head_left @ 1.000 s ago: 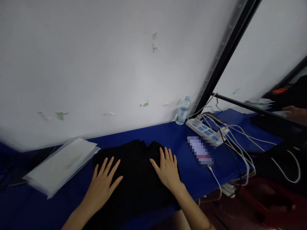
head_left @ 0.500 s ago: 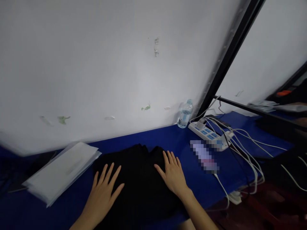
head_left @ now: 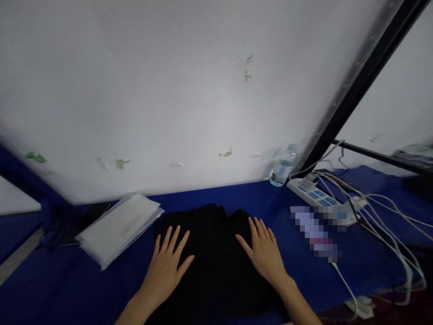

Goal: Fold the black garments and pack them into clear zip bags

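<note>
A black cloth garment (head_left: 216, 262) lies spread on the blue tabletop (head_left: 189, 198) in front of me; its exact kind is too dark to make out. Flat on its left side rests my left hand (head_left: 169, 264), fingers spread. My right hand (head_left: 264, 250) lies on the garment's upper right part, its fingers also stretched out and the thumb apart. Neither hand grips anything. The garment's lower part runs out of view at the bottom.
Clear plastic bags (head_left: 118, 225) lie stacked at the left. A water bottle (head_left: 283, 166) stands by the wall. Right of it are a white power strip (head_left: 314, 194) with several cables, a blurred-out phone (head_left: 313, 232) on a charging cable, and a black metal frame post (head_left: 358, 90).
The view has turned left, so everything appears shifted to the right. Both hands stay flat on the black garment, with no clear movement over it.
</note>
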Demonstrator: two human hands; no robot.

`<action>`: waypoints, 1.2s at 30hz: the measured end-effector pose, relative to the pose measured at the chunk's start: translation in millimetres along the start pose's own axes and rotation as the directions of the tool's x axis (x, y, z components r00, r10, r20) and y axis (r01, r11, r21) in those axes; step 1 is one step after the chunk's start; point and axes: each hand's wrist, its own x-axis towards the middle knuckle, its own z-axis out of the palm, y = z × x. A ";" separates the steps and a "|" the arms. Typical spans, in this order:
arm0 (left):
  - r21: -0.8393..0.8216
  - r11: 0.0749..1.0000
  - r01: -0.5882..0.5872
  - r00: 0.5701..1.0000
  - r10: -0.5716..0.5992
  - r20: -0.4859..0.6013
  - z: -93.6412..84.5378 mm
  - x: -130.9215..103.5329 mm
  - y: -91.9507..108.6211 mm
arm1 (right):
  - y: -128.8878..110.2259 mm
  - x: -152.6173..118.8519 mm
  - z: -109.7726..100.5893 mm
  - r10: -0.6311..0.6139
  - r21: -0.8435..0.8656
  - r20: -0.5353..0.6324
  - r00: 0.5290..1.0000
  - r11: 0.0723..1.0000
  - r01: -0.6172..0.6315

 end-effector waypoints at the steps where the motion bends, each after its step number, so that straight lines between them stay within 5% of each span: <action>1: -0.008 1.000 0.002 1.000 -0.002 0.005 -1.1 -0.1 0.1 | 1.3 0.7 0.8 0.003 0.006 0.006 1.000 1.000 -0.003; 6: -0.059 0.998 0.005 1.000 -0.004 0.003 -4.0 -2.3 2.3 | 2.1 22.1 -5.0 0.045 0.089 -0.076 0.996 0.995 -0.038; 10: -0.130 0.991 -0.011 1.000 0.007 -0.030 -6.2 -2.1 0.6 | -19.7 61.0 -20.0 -0.178 0.246 -0.209 0.961 0.942 0.228; 14: -0.244 0.967 0.070 0.982 -0.109 -0.152 -15.1 6.2 -24.5 | -48.4 97.2 -23.3 -0.377 0.435 -0.066 0.924 0.822 0.367; 19: -0.325 0.916 0.235 0.911 -0.324 -0.254 -23.2 16.1 -69.2 | -58.1 119.4 -13.8 -0.449 0.494 0.030 0.893 0.783 0.377; 28: -0.379 0.895 0.235 0.901 -0.347 -0.261 -31.2 17.6 -70.3 | -50.3 115.0 1.9 -0.404 0.568 0.001 0.915 0.753 0.332; 32: -0.422 0.888 0.181 0.910 -0.314 -0.272 -47.4 2.4 -58.4 | -47.2 104.0 -16.6 -0.409 0.594 -0.059 0.911 0.719 0.361; 36: -0.491 0.861 0.132 0.966 -0.223 -0.132 -54.4 -26.8 -41.7 | -38.9 75.6 -39.8 -0.511 0.536 -0.077 0.856 0.703 0.467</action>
